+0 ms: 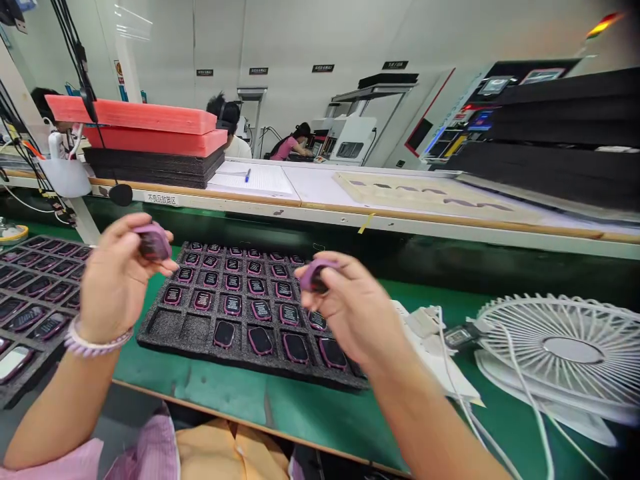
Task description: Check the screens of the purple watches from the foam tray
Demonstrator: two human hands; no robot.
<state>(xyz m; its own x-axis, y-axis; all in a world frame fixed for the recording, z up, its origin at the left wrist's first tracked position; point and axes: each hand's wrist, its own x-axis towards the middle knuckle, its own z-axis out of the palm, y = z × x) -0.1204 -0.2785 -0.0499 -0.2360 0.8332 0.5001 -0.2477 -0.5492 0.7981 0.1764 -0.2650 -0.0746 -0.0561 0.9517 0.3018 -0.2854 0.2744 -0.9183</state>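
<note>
My left hand (120,267) is raised over the gap between two foam trays, its fingers closed on a purple-framed smartwatch case (154,241). Above the right part of the middle tray, my right hand (350,300) pinches a second purple watch case (316,275); both cases look slightly blurred. The black foam tray (165,325) between my arms holds rows of purple-rimmed watch cases (260,340), many with white text on their screens. Two pockets at its near left corner hold no watch. Another foam tray (30,367) of similar watches lies to the left.
A white fan (570,350) and a power strip (430,340) with cables stand on the green mat at right. Across the back runs a shelf (320,210) with red foam blocks (150,119), papers and black foam stacks (560,133). Other people sit farther back.
</note>
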